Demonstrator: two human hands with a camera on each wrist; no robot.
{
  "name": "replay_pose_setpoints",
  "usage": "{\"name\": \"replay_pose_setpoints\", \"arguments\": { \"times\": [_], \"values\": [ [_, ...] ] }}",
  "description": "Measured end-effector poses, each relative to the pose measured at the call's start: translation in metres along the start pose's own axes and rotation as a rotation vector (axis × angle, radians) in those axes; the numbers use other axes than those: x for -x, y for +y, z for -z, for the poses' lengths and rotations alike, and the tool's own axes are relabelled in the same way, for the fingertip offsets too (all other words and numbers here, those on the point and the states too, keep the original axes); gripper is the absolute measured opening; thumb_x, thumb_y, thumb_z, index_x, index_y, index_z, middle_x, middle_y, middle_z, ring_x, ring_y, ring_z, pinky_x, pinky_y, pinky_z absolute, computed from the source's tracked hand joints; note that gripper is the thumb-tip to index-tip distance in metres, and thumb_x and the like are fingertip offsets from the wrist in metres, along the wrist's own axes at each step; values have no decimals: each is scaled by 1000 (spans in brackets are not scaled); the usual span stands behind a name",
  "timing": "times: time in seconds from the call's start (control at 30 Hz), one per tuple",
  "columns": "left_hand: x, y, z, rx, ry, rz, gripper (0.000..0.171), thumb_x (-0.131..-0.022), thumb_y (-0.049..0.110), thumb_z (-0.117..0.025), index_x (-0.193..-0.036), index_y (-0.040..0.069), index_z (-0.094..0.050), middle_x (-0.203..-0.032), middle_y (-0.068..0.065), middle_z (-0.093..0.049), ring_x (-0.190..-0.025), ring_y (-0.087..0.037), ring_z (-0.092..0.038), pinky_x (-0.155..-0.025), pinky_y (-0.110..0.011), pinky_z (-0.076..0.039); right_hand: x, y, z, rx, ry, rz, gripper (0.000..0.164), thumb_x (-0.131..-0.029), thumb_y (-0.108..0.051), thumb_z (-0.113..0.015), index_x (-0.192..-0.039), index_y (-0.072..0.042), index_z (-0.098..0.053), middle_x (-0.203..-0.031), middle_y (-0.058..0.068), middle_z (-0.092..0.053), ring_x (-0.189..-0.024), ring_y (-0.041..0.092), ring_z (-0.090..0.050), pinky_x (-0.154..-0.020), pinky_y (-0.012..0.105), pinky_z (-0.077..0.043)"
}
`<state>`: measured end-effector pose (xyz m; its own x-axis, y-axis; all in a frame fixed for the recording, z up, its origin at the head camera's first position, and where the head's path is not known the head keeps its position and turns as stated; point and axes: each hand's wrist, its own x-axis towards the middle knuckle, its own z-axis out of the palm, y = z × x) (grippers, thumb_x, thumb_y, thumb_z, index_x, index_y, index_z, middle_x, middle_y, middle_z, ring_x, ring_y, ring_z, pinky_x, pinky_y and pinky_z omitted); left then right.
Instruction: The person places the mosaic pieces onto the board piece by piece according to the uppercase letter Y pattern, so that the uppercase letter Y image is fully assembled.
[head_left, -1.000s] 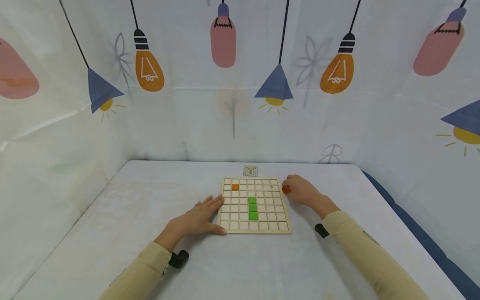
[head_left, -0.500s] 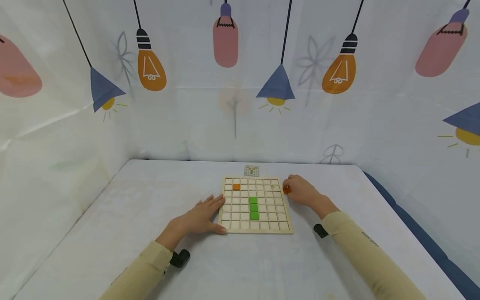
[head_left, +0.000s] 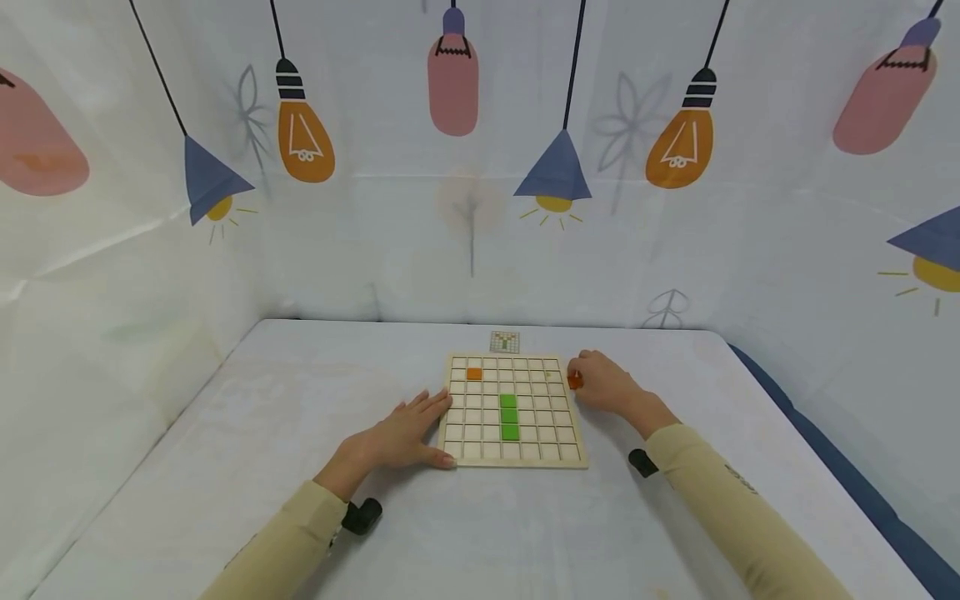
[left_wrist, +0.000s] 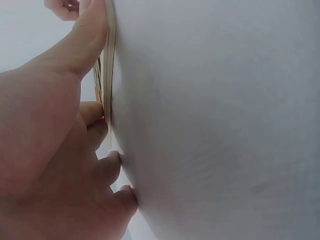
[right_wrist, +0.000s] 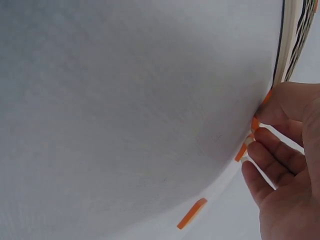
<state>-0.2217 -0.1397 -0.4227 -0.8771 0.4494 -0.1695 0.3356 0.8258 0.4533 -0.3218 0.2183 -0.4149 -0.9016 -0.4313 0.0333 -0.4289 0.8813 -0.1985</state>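
Observation:
A pale wooden grid board (head_left: pixel 480 451) lies flat on the white table. One orange square tile (head_left: pixel 474 374) sits in its upper left, and a column of three green tiles (head_left: pixel 509 415) near its middle. My left hand (head_left: pixel 400 436) rests at the board's left edge, fingers spread, thumb at the near left corner. Just off the board's right edge, my right hand (head_left: pixel 606 383) pinches an orange tile (right_wrist: pixel 255 122) low on the table, partly hidden by thumb and fingers. Another orange tile (right_wrist: pixel 243 149) lies by those fingertips.
A small printed card (head_left: pixel 505 342) with a grid pattern lies behind the board. A loose orange tile (right_wrist: pixel 192 214) lies apart from the right hand on the table. A white curtain (head_left: pixel 420 242) with printed lamps hangs behind the table (head_left: pixel 337 358).
The head view has shifted very slightly. Both hands and the tiles on the board stay where they were.

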Motion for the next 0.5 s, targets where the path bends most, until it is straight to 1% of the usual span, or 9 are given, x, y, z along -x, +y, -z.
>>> {"name": "replay_pose_setpoints", "arguments": {
  "times": [0.33, 0.5],
  "values": [
    [2, 4, 1, -3, -2, 3, 101, -84, 54, -74, -160, 12, -22, -169, -2, -15, -157, -33, -8, -126, -58, -11, 0, 2, 0, 18, -17, -6, 28, -82, -5, -66, -109, -6, -69, -94, 5, -59, -87, 20, -52, -75, 35, -49],
    [3, 3, 2, -2, 0, 4, 102, -83, 55, -74, -160, 12, -21, -169, -2, -15, -157, -33, -8, -126, -58, -11, -1, 3, 0, 14, -8, 14, 28, -81, -6, -69, -109, -6, -70, -94, 5, -59, -85, 20, -51, -75, 35, -48]
  ]
}}
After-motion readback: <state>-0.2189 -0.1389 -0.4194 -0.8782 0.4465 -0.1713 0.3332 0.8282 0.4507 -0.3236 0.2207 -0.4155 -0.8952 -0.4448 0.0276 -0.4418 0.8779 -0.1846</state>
